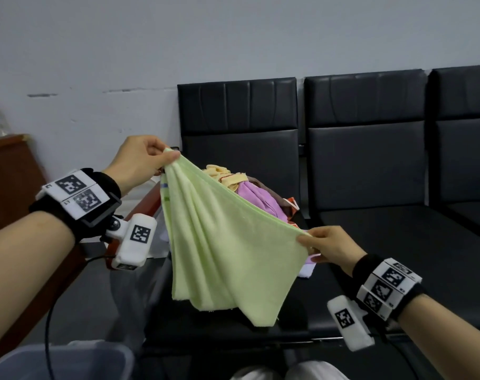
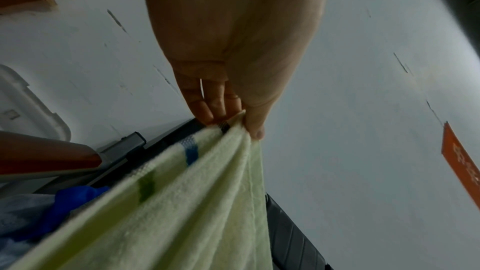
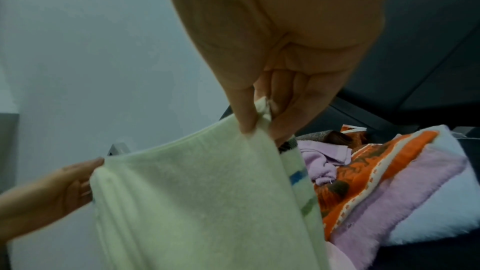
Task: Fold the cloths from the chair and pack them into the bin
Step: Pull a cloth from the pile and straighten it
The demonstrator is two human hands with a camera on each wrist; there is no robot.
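Note:
A pale green cloth [image 1: 228, 250] hangs in the air in front of the black chair [image 1: 260, 319], stretched along its top edge. My left hand [image 1: 165, 157] pinches its far upper corner; the left wrist view shows thumb and fingers closed on the green cloth [image 2: 182, 202]. My right hand [image 1: 308, 244] pinches the near upper corner, and in the right wrist view the green cloth [image 3: 207, 192] drops from that pinch. Behind it, a pile of cloths [image 1: 250, 193] in yellow, lilac, brown and orange lies on the chair seat. The grey bin [image 1: 69, 360] stands at the bottom left.
More black chairs [image 1: 370, 160] line the wall to the right. A red-brown wooden armrest [image 1: 140, 215] and a wooden cabinet [image 1: 8, 174] stand to the left. A black cable [image 1: 48, 338] hangs from my left wrist over the bin.

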